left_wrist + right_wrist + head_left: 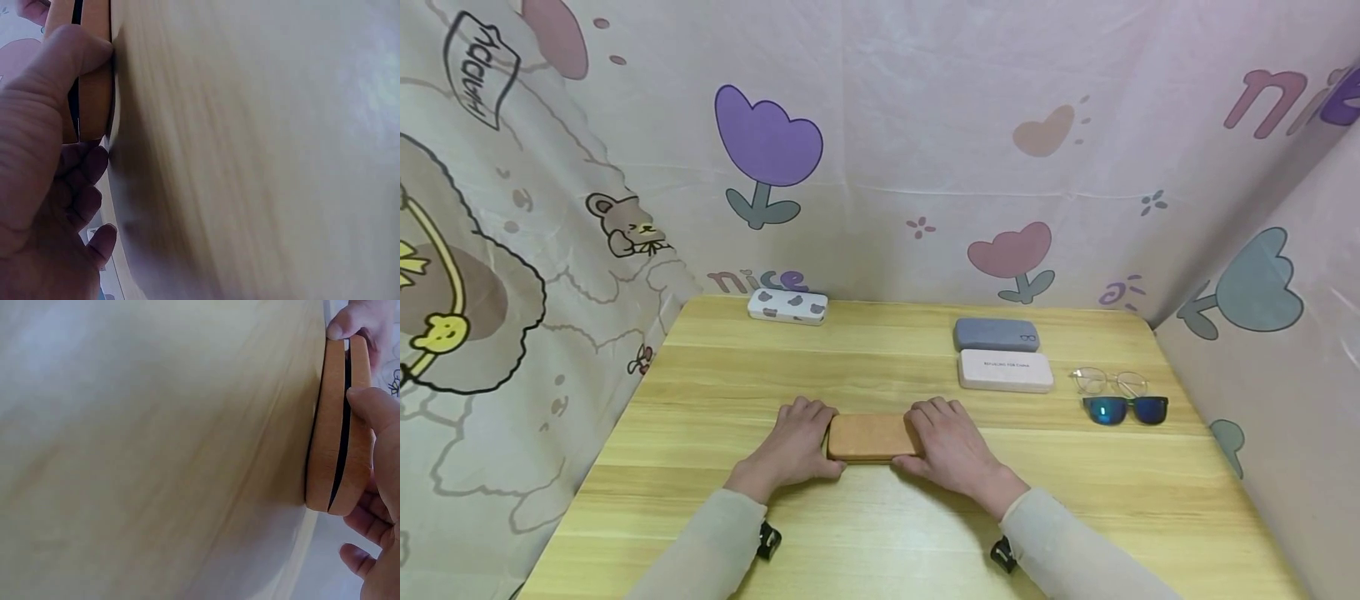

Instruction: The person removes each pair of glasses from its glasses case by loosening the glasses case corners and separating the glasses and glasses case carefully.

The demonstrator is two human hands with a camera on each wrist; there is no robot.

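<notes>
An orange-brown glasses case (871, 437) lies on the table in front of the person, its long side facing them. My left hand (799, 443) grips its left end, with the thumb at the front and the fingers round the end and back. At the other end my right hand (952, 447) holds it, the thumb against the lid's front edge in the right wrist view. A narrow dark gap runs along the seam of the case (320, 450) there, so the lid stands slightly ajar. Its inside is hidden.
A white patterned case (787, 307) lies at the back left. To the right are a grey-blue case (997, 334), a pale case with lettering (1006, 372), thin-framed glasses (1092, 381) and blue-lensed sunglasses (1108, 411). Printed curtains surround the wooden table (880, 542).
</notes>
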